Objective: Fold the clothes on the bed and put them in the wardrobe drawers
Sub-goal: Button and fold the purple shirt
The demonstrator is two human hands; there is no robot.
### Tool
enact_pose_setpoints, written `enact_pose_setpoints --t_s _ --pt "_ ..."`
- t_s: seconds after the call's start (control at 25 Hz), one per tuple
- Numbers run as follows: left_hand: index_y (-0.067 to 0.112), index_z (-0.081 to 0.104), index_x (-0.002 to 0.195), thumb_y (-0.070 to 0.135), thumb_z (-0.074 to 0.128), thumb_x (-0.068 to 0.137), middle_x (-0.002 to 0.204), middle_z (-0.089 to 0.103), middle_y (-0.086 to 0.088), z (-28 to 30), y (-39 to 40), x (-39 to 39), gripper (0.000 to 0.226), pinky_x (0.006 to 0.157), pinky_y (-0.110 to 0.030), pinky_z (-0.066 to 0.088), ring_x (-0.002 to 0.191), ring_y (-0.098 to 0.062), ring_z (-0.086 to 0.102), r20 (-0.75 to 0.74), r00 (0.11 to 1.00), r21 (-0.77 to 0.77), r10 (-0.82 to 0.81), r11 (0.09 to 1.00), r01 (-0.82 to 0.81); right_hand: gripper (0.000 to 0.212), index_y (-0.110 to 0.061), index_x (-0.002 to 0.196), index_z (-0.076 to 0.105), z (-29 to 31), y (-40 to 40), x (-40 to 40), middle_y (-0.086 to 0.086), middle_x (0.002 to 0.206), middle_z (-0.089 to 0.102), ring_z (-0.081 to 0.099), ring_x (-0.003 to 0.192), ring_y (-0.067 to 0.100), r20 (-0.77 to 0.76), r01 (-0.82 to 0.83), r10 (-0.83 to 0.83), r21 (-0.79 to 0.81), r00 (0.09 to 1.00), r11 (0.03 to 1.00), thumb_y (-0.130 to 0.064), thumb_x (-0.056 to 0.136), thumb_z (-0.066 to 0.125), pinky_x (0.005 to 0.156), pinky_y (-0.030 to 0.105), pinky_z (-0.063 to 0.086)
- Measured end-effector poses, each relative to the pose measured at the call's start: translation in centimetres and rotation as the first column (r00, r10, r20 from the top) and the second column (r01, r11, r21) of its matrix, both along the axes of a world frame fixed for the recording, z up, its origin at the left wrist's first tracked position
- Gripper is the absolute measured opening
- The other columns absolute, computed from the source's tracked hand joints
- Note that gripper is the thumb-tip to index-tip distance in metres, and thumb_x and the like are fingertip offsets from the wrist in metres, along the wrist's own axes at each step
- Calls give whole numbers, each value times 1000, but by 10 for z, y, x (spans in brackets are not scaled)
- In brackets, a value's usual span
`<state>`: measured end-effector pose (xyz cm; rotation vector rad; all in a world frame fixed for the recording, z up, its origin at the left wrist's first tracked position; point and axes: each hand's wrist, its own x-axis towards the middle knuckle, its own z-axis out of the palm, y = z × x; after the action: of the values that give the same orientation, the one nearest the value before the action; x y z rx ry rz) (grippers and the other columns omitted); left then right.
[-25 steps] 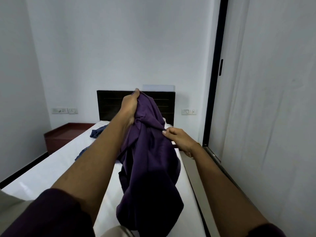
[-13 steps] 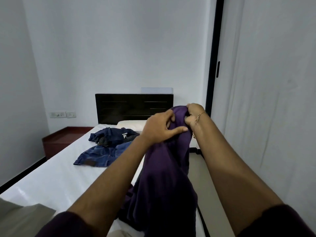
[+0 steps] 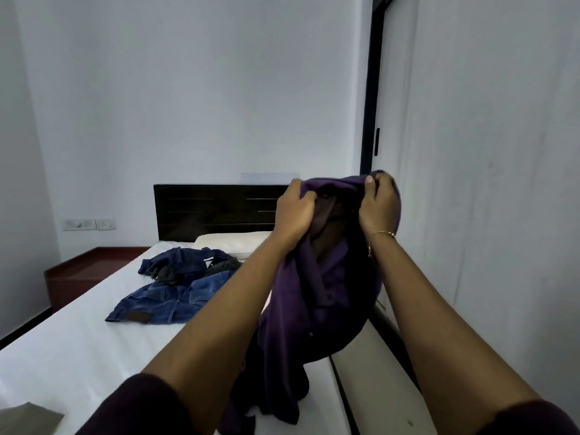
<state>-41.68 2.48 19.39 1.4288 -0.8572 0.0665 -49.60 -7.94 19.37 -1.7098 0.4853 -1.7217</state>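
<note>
Change: hands spread apart since half a second ago, opening the garment's top edge.
Left hand (image 3: 295, 211): clenched on purple garment (image 3: 317, 296).
Right hand (image 3: 378, 204): pinching same edge.
Garment: hanging below both hands, hem on bed (image 3: 72, 350).
Jeans (image 3: 171, 298): left of hands; patch unreadable.

The purple garment (image 3: 317, 296) is soft, matt cloth that falls in loose folds. The jeans (image 3: 169, 296) are faded blue denim, coarse-looking, with a brown leather-like patch (image 3: 135, 317) at the waistband. The bed sheet (image 3: 72, 350) is smooth white cloth with a faint sheen. The headboard (image 3: 216, 211) is dark wood with a low gloss. The bracelet (image 3: 381, 235) is thin shiny gold-coloured metal. The bedside unit (image 3: 84, 266) is reddish-brown polished wood.
</note>
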Motion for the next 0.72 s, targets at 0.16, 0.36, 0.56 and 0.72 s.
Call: enact_pose_setpoints --t_s 0.16,0.36,0.56,0.72 --pt "13 48 108 35 74 76 89 58 2 48 -11 -15 47 70 -30 41 79 -17 53 554 829 90 71 985 -144 25 12 92 54 49 -24 -39 28 96 57 44 78 21 158 271 -237 -250 959 930 -9 97 41 67 19 24" --pt "6 48 110 15 53 87 109 57 -13 29 -46 -27 25 66 -35 34 101 -34 55 804 570 221 173 802 -555 24 11 99 52 81 -64 -102 28 107 54 45 84 23 -41 326 -356 -317 934 891 -9 98 39 71 26 28" --pt "2 59 112 41 42 93 91 64 -15 -36 -70 -46 46 66 -40 57 75 -31 64 -235 970 540 -60 822 181 27 6 113 54 15 -106 -134 23 118 56 52 108 33 -355 307 -345 -161 869 938 -11 99 38 85 30 34" --pt "14 54 108 35 32 99 87 63 -6 -24 -74 -75 32 59 -38 55 74 -20 63 -577 731 149 -364 833 532 29 1 111 53 0 -107 -147 14 106 58 52 95 27 -310 305 -269 74 912 950 -18 101 34 77 28 35"
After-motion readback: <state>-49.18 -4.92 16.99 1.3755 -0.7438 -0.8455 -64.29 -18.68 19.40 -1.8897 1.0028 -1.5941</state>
